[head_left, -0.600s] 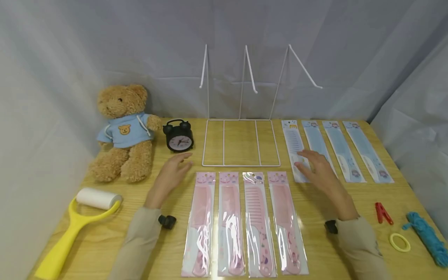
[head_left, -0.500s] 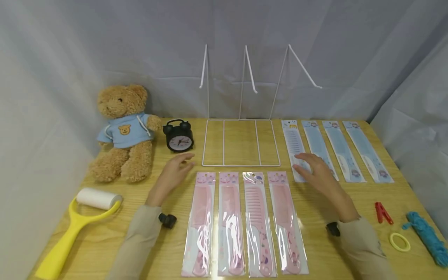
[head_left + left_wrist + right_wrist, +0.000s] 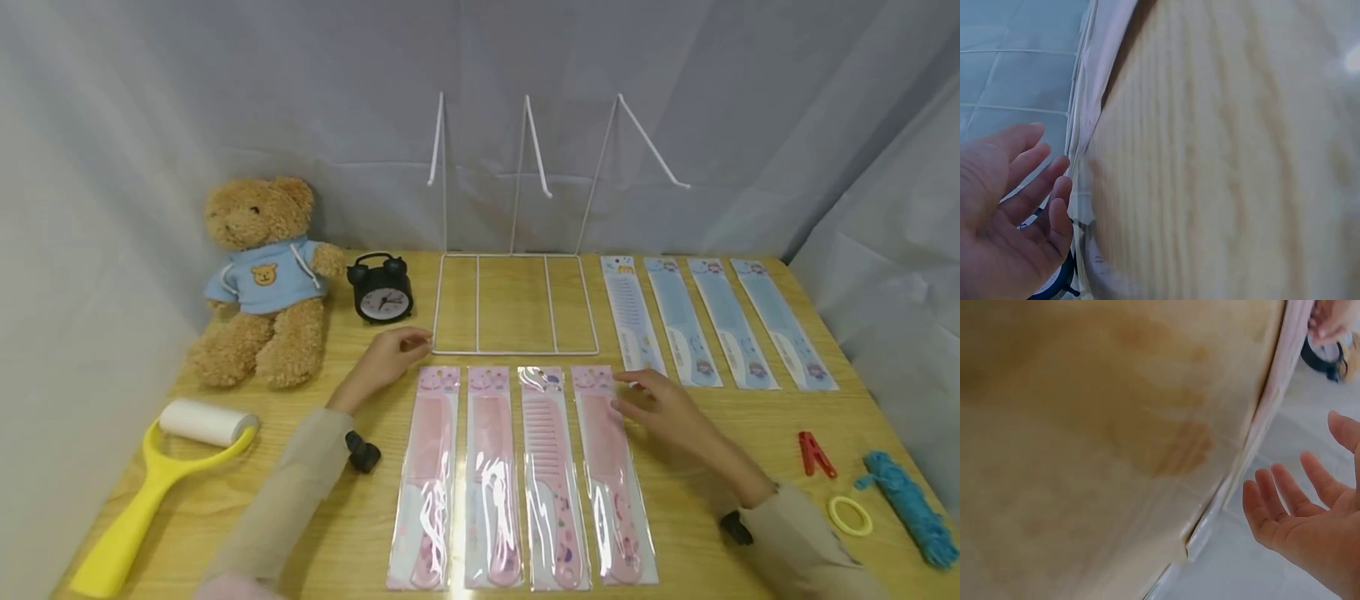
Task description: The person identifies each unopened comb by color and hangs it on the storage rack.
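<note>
My left hand (image 3: pixel 388 363) hovers by the front left corner of a white wire display rack (image 3: pixel 517 353), its fingertips close to the wire; whether they touch, I cannot tell. In the left wrist view the left hand (image 3: pixel 1019 206) has loosely bent fingers and holds nothing. Beside the rightmost of several packaged pink combs (image 3: pixel 609 467), my right hand (image 3: pixel 667 410) is held with thumb and fingers apart. The right wrist view shows that right hand (image 3: pixel 1310 519) with nothing in it. Packaged blue combs (image 3: pixel 686 333) lie in a row beyond it.
Three hooks (image 3: pixel 537 150) rise at the rack's back. A teddy bear (image 3: pixel 262 283) and a black alarm clock (image 3: pixel 382 292) stand left of it; a yellow-handled roller (image 3: pixel 161 483) lies nearer. At right are a red clip (image 3: pixel 816 455), a yellow ring (image 3: pixel 850 517) and blue cord (image 3: pixel 911 508).
My left hand has moved right, up to the rack's corner. My right hand has come down and left from the blue combs to the rightmost pink comb.
</note>
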The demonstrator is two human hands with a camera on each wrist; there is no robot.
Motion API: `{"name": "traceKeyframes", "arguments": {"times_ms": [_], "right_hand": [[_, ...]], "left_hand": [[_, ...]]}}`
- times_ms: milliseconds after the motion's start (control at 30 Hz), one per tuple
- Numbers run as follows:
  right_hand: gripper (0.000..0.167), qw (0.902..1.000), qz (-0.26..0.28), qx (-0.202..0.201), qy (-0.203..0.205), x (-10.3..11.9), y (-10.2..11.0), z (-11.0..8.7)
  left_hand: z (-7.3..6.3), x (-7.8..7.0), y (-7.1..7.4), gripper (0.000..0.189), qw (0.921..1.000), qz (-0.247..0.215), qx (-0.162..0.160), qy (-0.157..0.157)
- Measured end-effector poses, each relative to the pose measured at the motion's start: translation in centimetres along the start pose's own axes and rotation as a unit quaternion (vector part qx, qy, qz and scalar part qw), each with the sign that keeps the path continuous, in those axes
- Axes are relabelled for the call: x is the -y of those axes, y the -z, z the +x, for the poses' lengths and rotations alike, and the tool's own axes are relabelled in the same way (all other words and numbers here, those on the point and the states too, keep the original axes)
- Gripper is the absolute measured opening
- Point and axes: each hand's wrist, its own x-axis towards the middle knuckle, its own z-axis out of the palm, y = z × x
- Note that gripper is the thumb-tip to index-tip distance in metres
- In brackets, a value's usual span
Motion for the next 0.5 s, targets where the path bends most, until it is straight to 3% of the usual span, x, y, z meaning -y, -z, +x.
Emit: {"name": "traceKeyframes", "arguments": {"times_ms": [200, 500], "right_hand": [[0.046, 0.9999, -0.010, 0.006, 0.008, 0.2, -0.6, -0.9], [0.070, 0.9940, 0.024, 0.065, -0.085, 0.9, -1.5, -2.2]], "left_hand": [[0.7, 0.2, -0.3, 0.028, 0.9999, -0.007, 0.012, 0.006], [1.2, 0.3, -0.4, 0.025, 0.9991, -0.011, 0.035, 0.023]]}}
